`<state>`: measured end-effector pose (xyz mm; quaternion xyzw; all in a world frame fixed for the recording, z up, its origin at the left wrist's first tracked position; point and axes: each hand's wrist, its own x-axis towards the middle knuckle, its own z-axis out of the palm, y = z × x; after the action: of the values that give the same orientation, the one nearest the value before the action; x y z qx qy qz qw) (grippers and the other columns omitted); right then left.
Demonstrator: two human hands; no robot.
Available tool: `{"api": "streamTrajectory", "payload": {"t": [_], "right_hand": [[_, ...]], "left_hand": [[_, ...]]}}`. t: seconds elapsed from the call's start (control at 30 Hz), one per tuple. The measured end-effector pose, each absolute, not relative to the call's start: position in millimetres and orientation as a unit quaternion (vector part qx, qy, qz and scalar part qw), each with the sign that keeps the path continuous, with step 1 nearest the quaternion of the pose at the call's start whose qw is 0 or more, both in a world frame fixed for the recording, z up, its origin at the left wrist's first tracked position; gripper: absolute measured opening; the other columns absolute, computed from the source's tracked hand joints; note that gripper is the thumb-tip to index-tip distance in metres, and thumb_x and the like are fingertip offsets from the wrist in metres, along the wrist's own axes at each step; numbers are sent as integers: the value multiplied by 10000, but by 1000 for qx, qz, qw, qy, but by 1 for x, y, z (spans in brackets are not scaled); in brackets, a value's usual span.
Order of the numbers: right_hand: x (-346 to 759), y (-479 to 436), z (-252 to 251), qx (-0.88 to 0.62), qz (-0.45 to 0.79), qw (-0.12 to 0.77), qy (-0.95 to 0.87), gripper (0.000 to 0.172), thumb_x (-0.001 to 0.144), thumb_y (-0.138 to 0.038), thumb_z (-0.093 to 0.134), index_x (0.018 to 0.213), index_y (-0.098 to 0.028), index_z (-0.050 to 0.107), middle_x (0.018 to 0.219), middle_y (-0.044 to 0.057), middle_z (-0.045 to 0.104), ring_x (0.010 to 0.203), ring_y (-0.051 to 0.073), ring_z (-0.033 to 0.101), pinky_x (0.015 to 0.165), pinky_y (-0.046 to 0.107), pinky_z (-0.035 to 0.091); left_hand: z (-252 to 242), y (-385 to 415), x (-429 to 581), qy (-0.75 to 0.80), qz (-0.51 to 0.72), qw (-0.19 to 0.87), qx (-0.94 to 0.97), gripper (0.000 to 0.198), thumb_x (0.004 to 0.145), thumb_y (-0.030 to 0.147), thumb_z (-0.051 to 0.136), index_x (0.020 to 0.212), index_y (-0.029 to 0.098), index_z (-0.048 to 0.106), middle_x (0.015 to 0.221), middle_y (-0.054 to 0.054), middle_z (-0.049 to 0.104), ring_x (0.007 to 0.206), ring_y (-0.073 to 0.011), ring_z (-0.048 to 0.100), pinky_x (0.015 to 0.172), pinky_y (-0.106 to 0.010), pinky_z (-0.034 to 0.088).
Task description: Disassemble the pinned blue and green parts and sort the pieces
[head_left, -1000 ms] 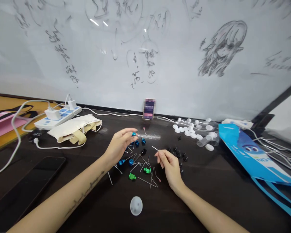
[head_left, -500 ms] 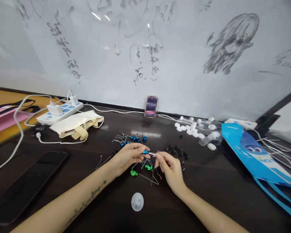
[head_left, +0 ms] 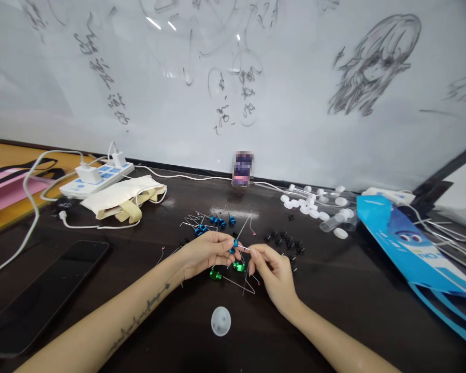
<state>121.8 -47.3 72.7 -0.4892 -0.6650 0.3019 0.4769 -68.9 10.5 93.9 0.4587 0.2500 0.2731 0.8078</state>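
Note:
Over the middle of the dark table, my left hand is closed on a small blue metal fitting. A thin bent wire slants up from near this fitting and ends in a small pinkish tip. My right hand pinches a thin metal rod that reaches to the fitting; whether its end sits inside is too small to tell. Beneath the hands lie green metal fittings with bent wires. More blue fittings with wires lie just beyond my left hand.
A translucent small cup stands in front. Black screw-like pieces lie to the right, with white caps and clear tubes behind. A phone, cream pouch and power strip are left; a blue bag lies right.
The blue fitting has turned in my left hand, and the bent wire with the pinkish tip now stands out above it. My right hand stays pinched on the rod at nearly the same place.

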Motion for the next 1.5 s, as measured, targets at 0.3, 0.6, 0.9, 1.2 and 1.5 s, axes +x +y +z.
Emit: {"api": "streamTrajectory", "payload": {"t": [0.3, 0.6, 0.9, 1.2, 1.5], "right_hand": [[120, -47, 73, -497, 323, 474, -652, 262, 921, -377, 480, 845, -172, 626, 508, -21, 562, 486, 129, 480, 539, 248, 373], [120, -45, 69, -490, 400, 487, -602, 323, 898, -452, 491, 840, -163, 623, 469, -37, 518, 410, 102, 395, 447, 228, 317], [122, -43, 70, -485, 426, 476, -597, 299, 903, -426, 501, 828, -164, 623, 447, -45, 507, 403, 88, 360, 442, 216, 266], [114, -50, 75, -468, 501, 477, -550, 313, 924, -418, 466, 778, -169, 588, 443, -49, 481, 400, 81, 310, 435, 213, 216], [142, -48, 89, -364, 62, 448, -814, 198, 894, -162, 508, 939, -209, 695, 717, 49, 614, 636, 169, 467, 636, 320, 335]], "left_hand": [[87, 11, -68, 260, 303, 770, 497, 300, 755, 301, 717, 991, 122, 669, 897, -81, 696, 821, -154, 661, 841, -306, 505], [83, 9, -61, 287, 348, 705, 547, 258, 699, 270, 754, 886, 113, 671, 855, -71, 693, 715, -144, 666, 729, -287, 534], [90, 5, -58, 312, 334, 636, 622, 197, 749, 283, 681, 862, 121, 679, 716, -42, 678, 656, -152, 642, 680, -274, 520], [99, -12, -54, 346, 362, 484, 717, 208, 845, 268, 547, 739, 148, 679, 664, -14, 636, 668, -154, 602, 649, -221, 444], [108, -16, -54, 279, 294, 668, 624, 310, 846, 376, 542, 698, 118, 629, 582, -12, 579, 456, -86, 504, 466, -189, 390]]}}
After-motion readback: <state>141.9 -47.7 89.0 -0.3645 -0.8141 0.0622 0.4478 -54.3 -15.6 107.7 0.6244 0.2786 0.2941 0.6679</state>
